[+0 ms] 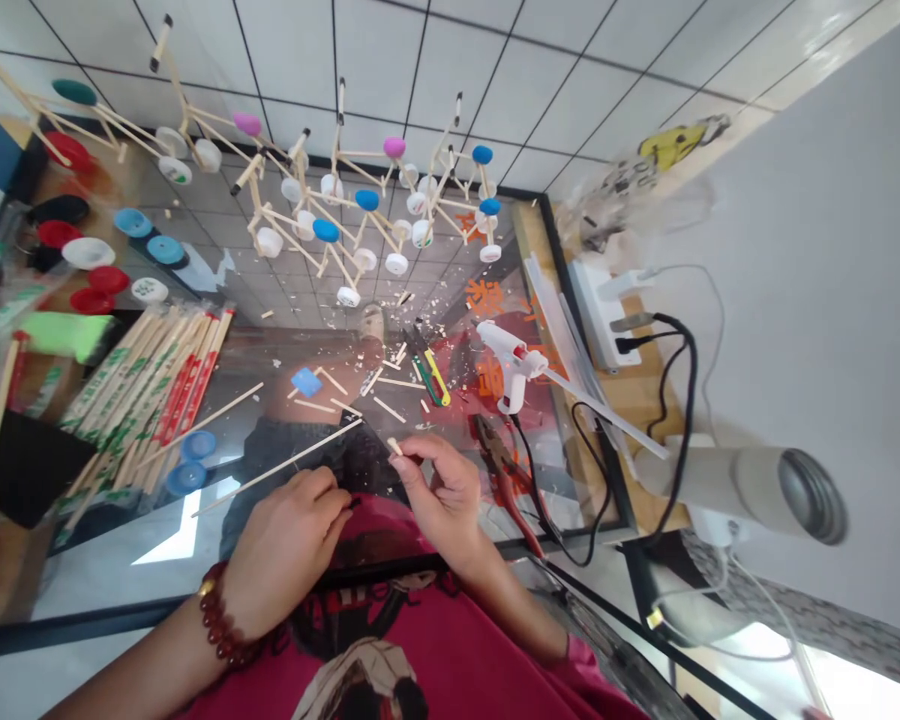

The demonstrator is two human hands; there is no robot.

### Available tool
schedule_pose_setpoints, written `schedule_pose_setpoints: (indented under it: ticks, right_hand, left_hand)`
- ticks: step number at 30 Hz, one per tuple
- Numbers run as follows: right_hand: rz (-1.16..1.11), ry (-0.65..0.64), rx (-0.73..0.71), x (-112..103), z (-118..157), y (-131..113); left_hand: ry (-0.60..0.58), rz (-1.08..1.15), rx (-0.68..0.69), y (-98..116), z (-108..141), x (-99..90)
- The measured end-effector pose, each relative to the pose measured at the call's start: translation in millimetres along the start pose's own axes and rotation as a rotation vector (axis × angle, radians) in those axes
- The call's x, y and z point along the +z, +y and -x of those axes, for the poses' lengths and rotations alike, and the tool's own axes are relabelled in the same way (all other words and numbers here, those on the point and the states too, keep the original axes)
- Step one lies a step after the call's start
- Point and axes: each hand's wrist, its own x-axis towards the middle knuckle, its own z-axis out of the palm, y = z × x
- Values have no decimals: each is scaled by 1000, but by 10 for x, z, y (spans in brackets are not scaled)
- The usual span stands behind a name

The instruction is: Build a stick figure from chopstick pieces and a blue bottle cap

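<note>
Your right hand (pixel 444 495) pinches a short wooden piece (pixel 394 447): light, steady pressure; left hand (pixel 289 540) curls, contents unclear.

A pale cylindrical container (pixel 742 485) sits beside a plain wall (pixel 817 260), well apart from a crumpled clear plastic bag (pixel 619 200) near white tiles (pixel 457 60).

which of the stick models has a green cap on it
The far-left stick model. Its coloured cap is dark green, while the other models have pink caps or blue caps there.
</note>
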Motion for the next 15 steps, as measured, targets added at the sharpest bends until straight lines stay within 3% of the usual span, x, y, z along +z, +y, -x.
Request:
schedule_pose_setpoints:
  ticks: [4,11,15]
  right_hand:
    - [14,-16,-81,-1,-28,-38]
    - [73,-25,-93,-2,-46,-29]
    - [107,-15,-87,7,-56,-17]
  left_hand:
    - [-73,56,-10,61,-18,-62]
    - [-167,-192,37,102,-27,-104]
    - [-186,-131,13,93,-42,-86]
